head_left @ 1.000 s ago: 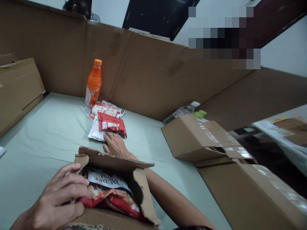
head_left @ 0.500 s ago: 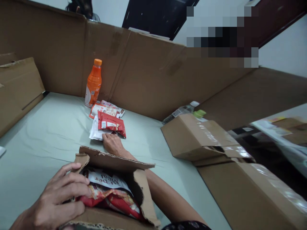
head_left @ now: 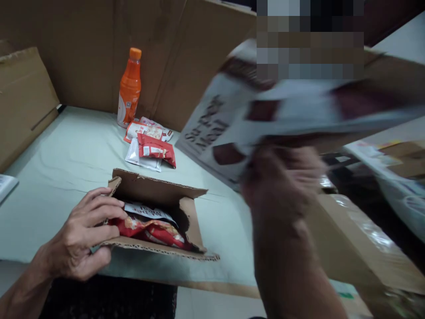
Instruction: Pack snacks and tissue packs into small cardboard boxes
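My left hand [head_left: 81, 232] grips the left side of a small open cardboard box [head_left: 192, 221], fingers curled over its edge and thumb below. Inside lie a red snack packet [head_left: 156, 232] and a pack with a white label [head_left: 149, 210]; how deep they go is hidden. On the right, my right hand [head_left: 285, 177] is raised and smeared by motion. Its fingers are wrapped round a white printed carton [head_left: 212, 133] with "Su-per Meal" lettering and dark red patches. The carton hangs tilted over the sheet, partly blurred.
An orange drink bottle [head_left: 129, 91] stands at the back beside a pile with a red packet [head_left: 156, 147] and a white packet [head_left: 133, 153]. Cardboard walls [head_left: 83, 57] enclose the back. A large taped carton [head_left: 345, 239] stands at the right, a brown carton [head_left: 26, 97] at the left.
My right hand has left the packet pile, moved right and up, and now holds the white printed carton. My left hand stays on the box. The view has tilted down.
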Available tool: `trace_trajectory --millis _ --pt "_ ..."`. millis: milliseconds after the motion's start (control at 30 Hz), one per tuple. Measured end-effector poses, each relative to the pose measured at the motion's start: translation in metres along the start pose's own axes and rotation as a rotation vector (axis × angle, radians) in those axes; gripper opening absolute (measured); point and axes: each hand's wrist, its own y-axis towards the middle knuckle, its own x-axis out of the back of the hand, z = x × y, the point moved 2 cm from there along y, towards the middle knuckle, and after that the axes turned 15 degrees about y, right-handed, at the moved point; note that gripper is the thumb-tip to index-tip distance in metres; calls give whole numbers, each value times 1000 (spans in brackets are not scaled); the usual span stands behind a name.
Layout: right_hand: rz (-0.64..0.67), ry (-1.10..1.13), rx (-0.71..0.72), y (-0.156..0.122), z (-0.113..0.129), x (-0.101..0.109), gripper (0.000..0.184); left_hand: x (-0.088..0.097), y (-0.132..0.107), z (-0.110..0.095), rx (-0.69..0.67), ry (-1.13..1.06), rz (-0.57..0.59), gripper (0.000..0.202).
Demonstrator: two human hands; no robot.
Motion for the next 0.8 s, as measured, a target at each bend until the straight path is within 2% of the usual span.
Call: trace_trajectory --millis 33,67,100,167,233,367,467,600,667,800 --pt "-56 55 60 -2 19 3 10 0 0 0 -4 7 -9 31" --pt "-59 69 96 -6 36 3 9 0 0 0 -7 20 -23 31" --pt "-3 48 102 -11 50 0 9 0 0 -1 -5 41 -40 31" --pt "250 -48 28 -22 69 -13 12 1 -1 -4 18 93 -72 29" --pt "528 -144 -54 -32 75 -28 16 2 -3 -8 55 137 -107 27" --pt "858 -320 -195 -42 75 -55 26 5 -7 -16 98 175 -139 25" --pt "1068 -563 -289 -41 79 -72 23 5 -8 -19 116 190 -146 23" --pt "1189 -944 -333 -32 88 -88 15 4 -9 -18 116 174 -141 23" --pt "1254 -1067 -352 -30 81 -99 14 3 -10 -17 109 166 -142 24" --pt "1424 -1135 -394 -40 42 -122 26 3 -11 -15 112 171 -127 24"
